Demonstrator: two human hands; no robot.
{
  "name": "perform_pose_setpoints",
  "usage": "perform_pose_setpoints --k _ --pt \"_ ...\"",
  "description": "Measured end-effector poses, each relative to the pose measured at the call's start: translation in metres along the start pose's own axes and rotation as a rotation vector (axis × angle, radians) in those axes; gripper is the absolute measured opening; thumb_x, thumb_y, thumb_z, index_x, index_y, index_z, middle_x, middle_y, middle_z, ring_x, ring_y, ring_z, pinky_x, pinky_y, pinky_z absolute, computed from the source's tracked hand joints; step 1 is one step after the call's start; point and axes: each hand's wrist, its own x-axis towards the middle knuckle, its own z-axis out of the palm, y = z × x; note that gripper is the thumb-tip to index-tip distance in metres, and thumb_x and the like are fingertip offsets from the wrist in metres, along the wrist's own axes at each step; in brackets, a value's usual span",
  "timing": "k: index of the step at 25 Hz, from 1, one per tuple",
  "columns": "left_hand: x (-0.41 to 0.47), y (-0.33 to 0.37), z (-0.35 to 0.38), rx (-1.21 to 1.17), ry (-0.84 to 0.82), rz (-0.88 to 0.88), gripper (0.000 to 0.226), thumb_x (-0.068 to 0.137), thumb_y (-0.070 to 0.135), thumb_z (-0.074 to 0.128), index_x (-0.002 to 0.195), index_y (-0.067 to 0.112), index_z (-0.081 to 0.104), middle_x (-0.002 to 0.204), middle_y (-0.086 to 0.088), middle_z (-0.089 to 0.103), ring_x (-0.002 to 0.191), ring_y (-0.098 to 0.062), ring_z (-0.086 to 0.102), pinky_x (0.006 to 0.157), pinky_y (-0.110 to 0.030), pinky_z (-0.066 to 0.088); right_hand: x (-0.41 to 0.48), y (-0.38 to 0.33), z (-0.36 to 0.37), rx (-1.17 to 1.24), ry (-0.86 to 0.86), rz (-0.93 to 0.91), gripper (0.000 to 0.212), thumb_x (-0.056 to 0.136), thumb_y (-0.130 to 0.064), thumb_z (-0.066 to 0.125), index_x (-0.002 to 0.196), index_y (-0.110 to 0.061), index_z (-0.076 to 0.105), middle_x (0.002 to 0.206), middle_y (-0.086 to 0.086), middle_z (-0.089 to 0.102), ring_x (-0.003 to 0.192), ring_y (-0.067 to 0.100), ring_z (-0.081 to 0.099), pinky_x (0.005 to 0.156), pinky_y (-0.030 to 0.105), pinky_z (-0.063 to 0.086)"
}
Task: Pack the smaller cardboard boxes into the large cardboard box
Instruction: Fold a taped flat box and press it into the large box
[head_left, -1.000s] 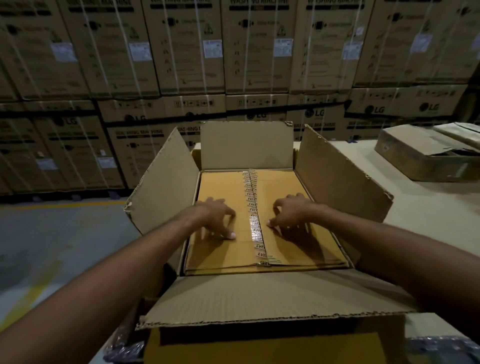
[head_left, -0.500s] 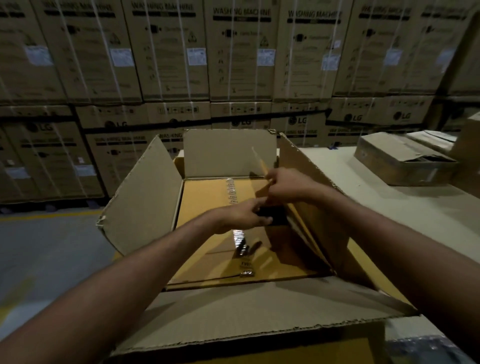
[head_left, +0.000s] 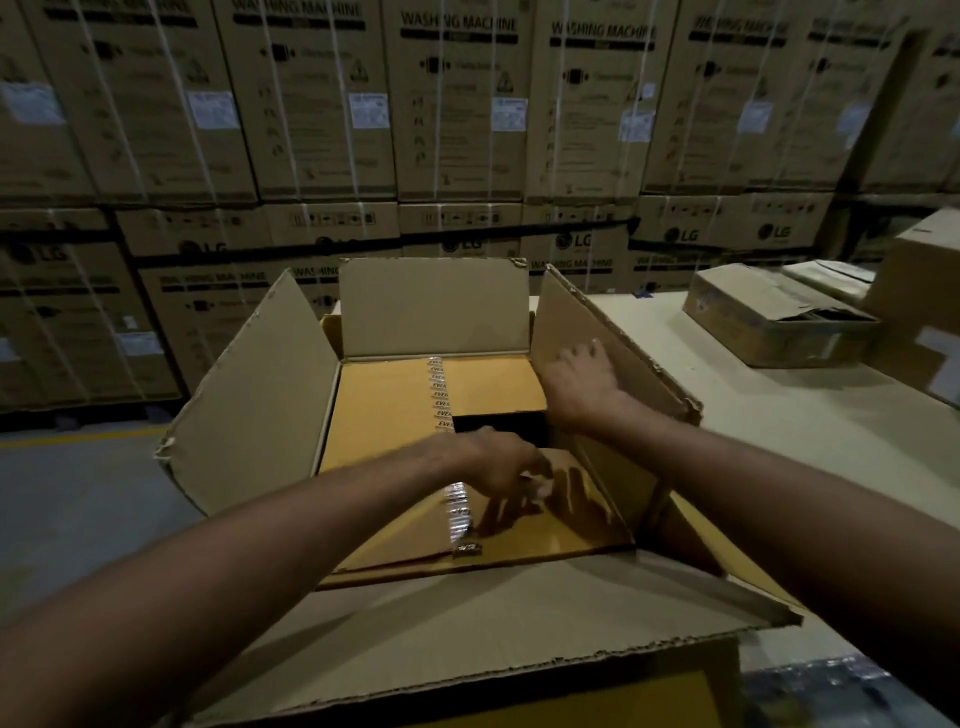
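Observation:
The large cardboard box (head_left: 249, 415) stands in front of me on the table with all flaps raised or folded out. Inside lies a yellow-brown carton (head_left: 379, 415) with a strip of printed tape (head_left: 439, 395) down its top. A dark gap (head_left: 498, 427) shows in the right half of that top, and the near piece slopes downward. My left hand (head_left: 506, 467) reaches across the tape, its fingers pointing down onto the sloping yellow cardboard; it is blurred. With fingers spread, my right hand (head_left: 582, 376) lies against the inner face of the large box's right flap (head_left: 613, 374).
A flat cardboard box (head_left: 774, 317) with a torn top lies on the pale table (head_left: 779, 415) at the back right, and a taller box (head_left: 924, 306) stands at the right edge. Strapped washing-machine cartons (head_left: 457, 104) wall off the back. Concrete floor (head_left: 78, 493) lies to the left.
Both hands left the taped top. My right hand rose to the right flap, my left hand crossed to the right half, and a dark gap opened there.

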Motion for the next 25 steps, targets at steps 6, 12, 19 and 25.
perform_pose_setpoints --k 6,12,19,25 --pt "-0.067 -0.031 0.005 0.048 0.044 -0.074 0.021 0.101 0.039 0.056 0.107 0.025 0.07 0.093 0.006 0.069 0.085 -0.009 0.065 0.081 -0.037 0.057 0.028 -0.057 0.038 0.629 -0.22 -0.086 0.028 0.098 -0.045 0.063 0.1 -0.018 0.067 0.089 0.001 0.068 0.092 0.021 0.067 0.09 0.044 0.052" --pt "-0.145 -0.043 -0.05 -0.063 0.432 -0.234 0.011 0.095 0.027 0.063 0.102 0.023 0.071 0.093 0.006 0.067 0.085 -0.007 0.064 0.076 -0.031 0.059 0.028 -0.111 -0.008 1.159 -0.01 -0.406 0.044 0.097 -0.015 0.062 0.14 -0.02 0.056 0.13 0.001 0.064 0.119 0.018 0.062 0.098 0.038 0.055" --pt "-0.199 -0.076 -0.045 0.115 0.005 -0.786 0.013 0.093 0.005 0.06 0.09 0.017 0.061 0.081 0.0 0.057 0.066 -0.012 0.055 0.061 -0.028 0.046 0.004 -0.195 -0.053 0.779 -0.138 -0.749 0.059 0.094 0.001 0.057 0.149 -0.02 0.047 0.148 0.006 0.054 0.136 0.022 0.05 0.109 0.04 0.045" --pt "-0.15 -0.085 -0.026 0.034 -0.016 -0.72 0.032 0.092 0.019 0.071 0.122 0.021 0.061 0.109 0.001 0.061 0.095 -0.016 0.06 0.085 -0.031 0.055 0.026 -0.114 0.002 0.429 -0.273 -0.415 0.03 0.1 -0.029 0.059 0.129 -0.025 0.065 0.113 0.0 0.067 0.105 0.019 0.061 0.101 0.047 0.05"
